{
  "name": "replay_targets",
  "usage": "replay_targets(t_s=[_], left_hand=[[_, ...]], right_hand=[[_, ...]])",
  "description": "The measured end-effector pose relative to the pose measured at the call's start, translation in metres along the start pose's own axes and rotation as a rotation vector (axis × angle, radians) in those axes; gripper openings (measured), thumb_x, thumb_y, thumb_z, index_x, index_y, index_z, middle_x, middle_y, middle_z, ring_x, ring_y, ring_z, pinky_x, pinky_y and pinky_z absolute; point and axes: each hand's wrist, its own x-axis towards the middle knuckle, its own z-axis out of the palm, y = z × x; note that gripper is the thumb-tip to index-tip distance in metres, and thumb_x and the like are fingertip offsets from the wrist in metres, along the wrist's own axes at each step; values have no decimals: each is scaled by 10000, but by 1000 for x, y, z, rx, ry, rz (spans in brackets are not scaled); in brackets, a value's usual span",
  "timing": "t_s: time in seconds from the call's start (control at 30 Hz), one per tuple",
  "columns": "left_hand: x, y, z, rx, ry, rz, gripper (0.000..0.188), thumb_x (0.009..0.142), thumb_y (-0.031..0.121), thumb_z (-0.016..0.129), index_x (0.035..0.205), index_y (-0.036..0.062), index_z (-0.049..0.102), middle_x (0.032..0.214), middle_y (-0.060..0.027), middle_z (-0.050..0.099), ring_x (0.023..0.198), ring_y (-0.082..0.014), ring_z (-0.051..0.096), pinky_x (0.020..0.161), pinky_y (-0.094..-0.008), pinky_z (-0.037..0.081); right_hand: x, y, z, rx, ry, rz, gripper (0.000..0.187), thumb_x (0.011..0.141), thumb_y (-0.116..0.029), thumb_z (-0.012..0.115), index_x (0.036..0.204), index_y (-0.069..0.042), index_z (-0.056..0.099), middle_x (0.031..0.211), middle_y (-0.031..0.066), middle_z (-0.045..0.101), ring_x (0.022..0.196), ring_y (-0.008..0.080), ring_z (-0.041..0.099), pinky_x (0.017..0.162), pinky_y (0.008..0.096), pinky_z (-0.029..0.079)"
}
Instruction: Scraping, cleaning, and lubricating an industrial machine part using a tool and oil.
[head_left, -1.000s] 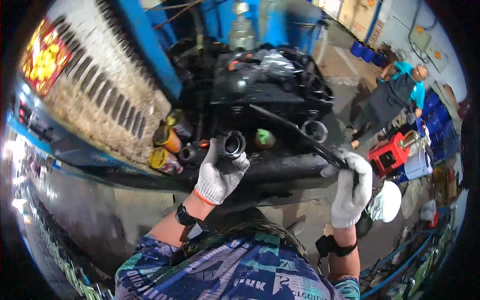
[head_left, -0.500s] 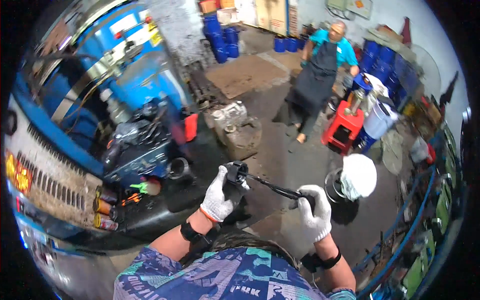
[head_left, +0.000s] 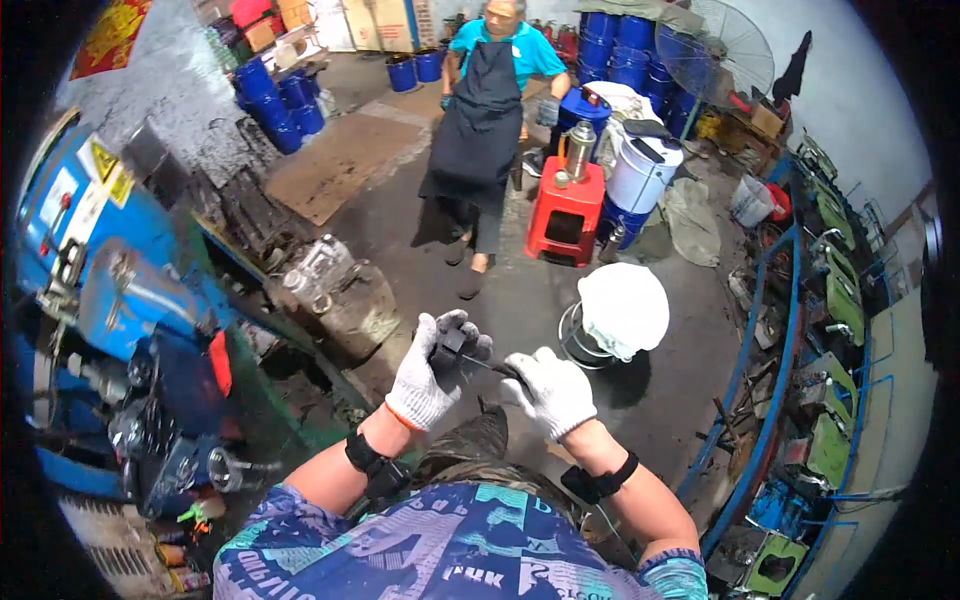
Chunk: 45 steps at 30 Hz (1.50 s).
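Work unfinished: left hand (head_left: 425,382) had fingers clamped on black part (head_left: 447,351), right hand (head_left: 552,393) on dark tool (head_left: 490,364) extending beyond fingertips toward part, neither released.

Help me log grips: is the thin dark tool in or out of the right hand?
In: the right hand holds the thin dark tool, which sticks out leftward.

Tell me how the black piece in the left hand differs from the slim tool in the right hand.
The black piece is chunky and blocky, while the slim tool is narrow and rod-like. The black piece sits cupped in the left hand; the slim tool is gripped by the right hand, its thin end toward the piece. Both look dark.
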Motion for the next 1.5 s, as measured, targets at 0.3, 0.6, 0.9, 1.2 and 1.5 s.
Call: replay_targets(t_s=[0.3,0.6,0.9,1.2,1.5], left_hand=[[190,29,42,216,-102,-2,432,1071,490,518,995,96,677,951,-101,713,975,-318,700,955,-486,554],[291,122,62,467,-254,149,261,1057,308,558,941,78,599,952,-116,656,1042,-305,667,997,-507,514],[363,163,10,952,204,518,259,1067,246,541,1262,84,592,1116,-87,679,1107,-220,638,1050,-406,481],[451,113,27,-63,467,579,429,1076,483,511,1048,77,649,972,-99,701,957,-269,679,921,-427,555],[495,53,7,-103,545,485,268,1061,308,542,1023,59,634,996,-132,703,990,-305,697,933,-456,552]], right_hand=[[161,117,33,-282,-37,8,230,917,-310,648,978,-89,633,757,133,632,635,335,660,593,439,507],[307,131,22,1402,-1028,456,464,1077,-433,494,902,-25,632,616,116,666,443,197,591,426,326,445],[436,192,75,818,-1073,135,408,1074,-405,475,966,-32,598,734,125,697,613,256,673,601,396,540],[518,273,146,296,-546,-560,428,1037,-460,521,973,-48,614,770,192,692,694,393,694,616,495,547],[514,326,179,948,-1127,-411,141,1032,-180,522,991,-53,567,731,99,575,649,282,607,607,377,506]])
